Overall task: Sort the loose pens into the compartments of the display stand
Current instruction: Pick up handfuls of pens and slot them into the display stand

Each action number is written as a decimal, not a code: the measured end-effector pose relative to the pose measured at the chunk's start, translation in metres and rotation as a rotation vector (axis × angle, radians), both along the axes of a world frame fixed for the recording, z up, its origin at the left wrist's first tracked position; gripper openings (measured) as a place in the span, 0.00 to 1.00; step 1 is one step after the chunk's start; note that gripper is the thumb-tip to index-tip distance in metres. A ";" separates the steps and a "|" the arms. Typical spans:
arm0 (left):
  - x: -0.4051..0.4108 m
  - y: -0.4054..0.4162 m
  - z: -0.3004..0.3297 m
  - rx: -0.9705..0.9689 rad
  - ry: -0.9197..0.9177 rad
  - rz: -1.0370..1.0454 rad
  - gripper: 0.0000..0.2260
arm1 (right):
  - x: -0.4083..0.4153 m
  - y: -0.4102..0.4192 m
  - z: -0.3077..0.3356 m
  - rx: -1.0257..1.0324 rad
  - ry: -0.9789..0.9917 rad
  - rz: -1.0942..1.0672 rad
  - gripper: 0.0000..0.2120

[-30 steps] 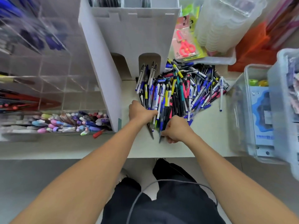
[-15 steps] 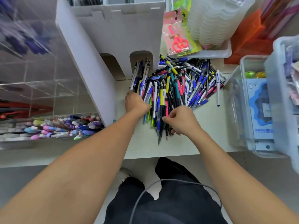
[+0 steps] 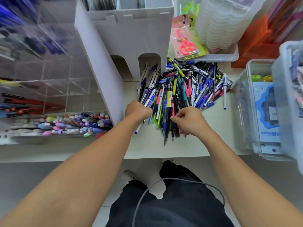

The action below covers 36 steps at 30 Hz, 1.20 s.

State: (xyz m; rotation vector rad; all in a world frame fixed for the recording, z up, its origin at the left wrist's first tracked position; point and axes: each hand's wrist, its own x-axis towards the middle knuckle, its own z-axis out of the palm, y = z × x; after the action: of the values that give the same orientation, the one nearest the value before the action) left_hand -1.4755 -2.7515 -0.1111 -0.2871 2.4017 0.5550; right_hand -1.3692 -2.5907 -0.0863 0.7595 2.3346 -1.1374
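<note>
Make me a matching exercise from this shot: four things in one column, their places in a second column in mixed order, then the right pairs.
Things
1. pink scissors
2. pile of loose pens
3. left hand
4. blue-and-white box

Places
A. inside the clear bin at the right edge
B. in a packet behind the pile, against the stack of clear containers
C. spread on the tabletop in front of the white stand
D. gripping a bunch of pens beside the white stand's side panel

Pairs: 1-B, 2-C, 3-D, 4-A
</note>
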 end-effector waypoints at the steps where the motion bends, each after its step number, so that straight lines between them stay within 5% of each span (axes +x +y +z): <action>1: 0.005 -0.004 0.003 0.027 -0.011 0.016 0.06 | -0.003 0.001 0.003 0.000 0.010 -0.001 0.13; 10: 0.038 -0.043 0.045 0.240 -0.196 0.137 0.06 | -0.076 -0.013 0.031 0.159 0.265 0.164 0.13; 13: 0.049 -0.051 0.057 0.266 -0.178 0.147 0.07 | -0.115 -0.029 0.023 0.285 0.306 0.403 0.11; 17: 0.059 -0.072 0.069 0.251 -0.095 0.149 0.13 | -0.162 -0.049 0.004 0.410 0.269 0.844 0.29; 22: 0.065 -0.101 0.090 0.307 -0.048 0.083 0.08 | -0.175 -0.055 -0.039 0.615 0.150 1.116 0.24; 32: 0.078 -0.142 0.113 0.472 -0.029 0.059 0.06 | -0.140 -0.061 -0.040 0.431 0.202 0.902 0.25; 36: 0.081 -0.149 0.112 0.538 -0.063 0.053 0.05 | -0.110 -0.068 0.016 0.153 0.376 0.394 0.20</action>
State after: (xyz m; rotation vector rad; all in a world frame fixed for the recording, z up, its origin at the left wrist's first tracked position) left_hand -1.3942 -2.9004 0.0013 -0.1281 2.0909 1.1634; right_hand -1.4789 -2.6590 -0.0704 0.1167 2.7422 -0.9971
